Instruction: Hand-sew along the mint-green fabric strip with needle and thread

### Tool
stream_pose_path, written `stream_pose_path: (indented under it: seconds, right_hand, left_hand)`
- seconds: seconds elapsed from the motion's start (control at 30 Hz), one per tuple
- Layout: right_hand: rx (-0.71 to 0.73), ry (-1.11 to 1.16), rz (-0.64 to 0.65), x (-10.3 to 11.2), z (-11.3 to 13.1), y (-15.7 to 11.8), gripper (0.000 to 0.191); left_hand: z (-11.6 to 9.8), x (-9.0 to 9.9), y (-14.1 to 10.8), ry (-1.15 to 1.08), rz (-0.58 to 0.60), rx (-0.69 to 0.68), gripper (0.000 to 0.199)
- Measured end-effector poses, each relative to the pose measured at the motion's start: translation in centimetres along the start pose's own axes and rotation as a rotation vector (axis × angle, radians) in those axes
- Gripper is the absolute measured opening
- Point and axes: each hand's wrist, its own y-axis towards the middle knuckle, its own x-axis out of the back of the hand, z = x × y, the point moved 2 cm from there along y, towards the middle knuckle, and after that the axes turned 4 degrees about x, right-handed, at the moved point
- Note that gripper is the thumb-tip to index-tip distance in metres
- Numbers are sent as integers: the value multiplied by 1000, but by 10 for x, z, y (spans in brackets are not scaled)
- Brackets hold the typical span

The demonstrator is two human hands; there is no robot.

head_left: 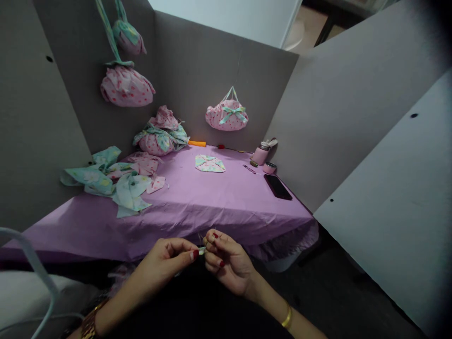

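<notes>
Left hand (171, 256), fingers narrowed, pinches a small pale piece (201, 251) before the near edge of the counter (233, 197); right hand (231, 261) curls beside it, grip unclear. Farther, folded floral cloth (210, 164) lies left of a phone (278, 187).

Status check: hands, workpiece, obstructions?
Left hand pinching small pale piece, likely fabric. Right hand curled close beside it, grip unclear. Nothing visibly blocking either hand.

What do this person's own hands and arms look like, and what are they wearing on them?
Both the left hand and right hand are ungloved, with dark red nails showing. The visible forearms have no sleeves. A gold-toned, link-like band circles the left wrist; a smooth gold bangle circles the right.
</notes>
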Motion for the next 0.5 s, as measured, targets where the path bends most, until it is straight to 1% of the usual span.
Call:
stream_pose_path:
  seconds: [0.07, 0.13, 0.23, 0.3, 0.33, 0.4, 0.5]
  right_hand:
    - [-28, 15, 9, 1, 1, 0, 23]
    - [-29, 4, 46, 1, 2, -1, 24]
    - [-19, -38, 114, -1, 4, -3, 27]
    - [-23, -90, 119, -1, 4, -5, 29]
    - [-7, -138, 97, -1, 4, -5, 29]
    - [87, -283, 16, 3, 5, -6, 31]
    - [250, -594, -84, 6, 8, -8, 30]
  left_hand:
    - [0, 0, 0, -2, -20, -4, 21]
    - [0, 1, 0, 0, -37, -15, 21]
    - [-2, 1, 0, -12, -50, -19, 21]
    - [-3, 1, 0, -23, -56, -15, 20]
    - [-4, 0, -1, -27, -54, -11, 20]
    - [-6, 0, -2, -33, -42, -3, 20]
    - [-8, 0, -3, -22, -36, -16, 19]
